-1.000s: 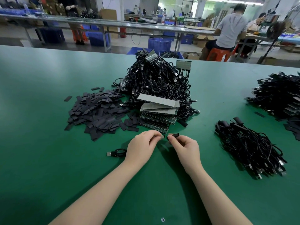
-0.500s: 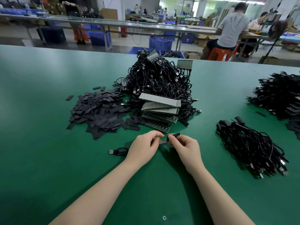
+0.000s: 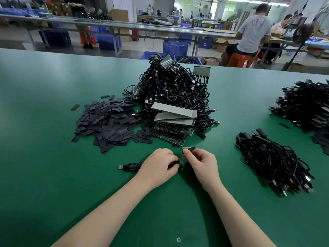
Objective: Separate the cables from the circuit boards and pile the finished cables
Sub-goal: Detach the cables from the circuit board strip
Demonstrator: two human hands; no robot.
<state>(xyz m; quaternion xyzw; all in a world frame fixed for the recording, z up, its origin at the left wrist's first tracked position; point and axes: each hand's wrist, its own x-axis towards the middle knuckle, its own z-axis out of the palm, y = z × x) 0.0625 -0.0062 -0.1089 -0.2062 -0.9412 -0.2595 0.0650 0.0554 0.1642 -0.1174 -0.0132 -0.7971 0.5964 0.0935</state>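
A: What are the hands doing?

B: The left hand (image 3: 157,163) has its fingers curled round the dark end of a black cable (image 3: 130,166), and the right hand (image 3: 202,162) pinches a small black sleeve (image 3: 190,148) between thumb and fingertips. Both sit just in front of the stack of circuit boards (image 3: 175,124).

A: Where does the cable go?

B: It trails out from under the left hand, away from the boards, coiled on the green table (image 3: 44,175), and ends in a metal USB plug (image 3: 120,166).

A: And around the boards?

B: Behind them, touching, rises a big tangle of cables (image 3: 170,86) with more boards sticking out near its top. Left of the stack lies a spread of flat black strips (image 3: 106,122). Right of it, well apart, is the pile of finished cables (image 3: 274,163). Further right, at the table edge, sits another dark heap (image 3: 308,106).

A: Is the sleeve on the cable?

B: I cannot tell; the fingers hide that spot.
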